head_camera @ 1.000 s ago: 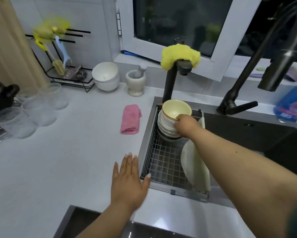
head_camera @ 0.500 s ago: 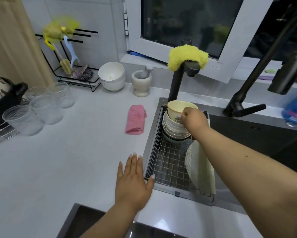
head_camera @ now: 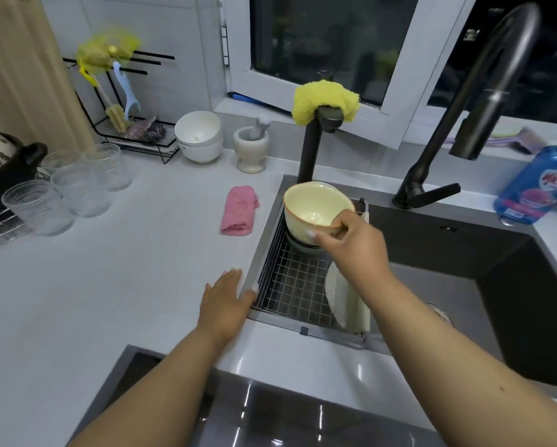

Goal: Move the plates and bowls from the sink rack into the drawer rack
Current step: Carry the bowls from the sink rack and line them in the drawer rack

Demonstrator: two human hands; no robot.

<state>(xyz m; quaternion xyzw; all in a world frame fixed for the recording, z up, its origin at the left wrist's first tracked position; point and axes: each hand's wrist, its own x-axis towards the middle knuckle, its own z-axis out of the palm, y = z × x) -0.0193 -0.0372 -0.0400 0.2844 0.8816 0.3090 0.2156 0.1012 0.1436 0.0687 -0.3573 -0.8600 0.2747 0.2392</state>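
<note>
Right hand (head_camera: 357,245) grip pinching cream bowl (head_camera: 314,211) rim, left hand (head_camera: 227,301) flat, released on counter (head_camera: 109,285)

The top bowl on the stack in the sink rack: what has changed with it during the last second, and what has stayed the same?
The right hand, which first gripped the stack's side, moved to the rim of the top bowl and has lifted it, tilted, above the stack. The left hand slid right, to the edge of the sink rack. The plates and pink cloth stayed put.

Cream bowl (head_camera: 312,211) — tilted, above rack (head_camera: 298,285).
</note>
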